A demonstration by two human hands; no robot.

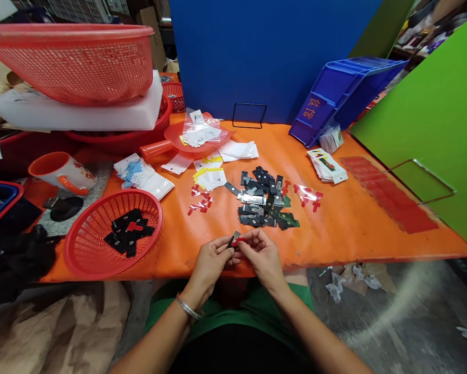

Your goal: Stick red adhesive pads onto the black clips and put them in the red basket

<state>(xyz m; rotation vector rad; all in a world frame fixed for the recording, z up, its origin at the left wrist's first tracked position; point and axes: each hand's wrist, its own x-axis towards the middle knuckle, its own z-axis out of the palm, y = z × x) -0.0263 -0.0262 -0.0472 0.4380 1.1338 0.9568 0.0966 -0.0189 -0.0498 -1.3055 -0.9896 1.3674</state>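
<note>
My left hand [213,262] pinches a small dark flat piece with a metal face [234,239] near the table's front edge. My right hand [262,254] has thumb and fingers closed on a red T-shaped piece [238,241] that lies against the metal face. Just beyond my hands is a heap of black and metal flat pieces [258,200]. Red T-shaped pieces [202,201] lie to its left, and more red pieces [310,197] are at its right. At the left, a red basket [75,234] holds several black pieces [130,231] with one red piece on top.
White and yellow cards [210,178] and a red scoop [155,149] lie behind the heap. A mug [64,174] stands at left, below a large stacked red basket [101,67]. A blue bin [327,98], a card stack [327,166] and a green panel [428,135] are at right.
</note>
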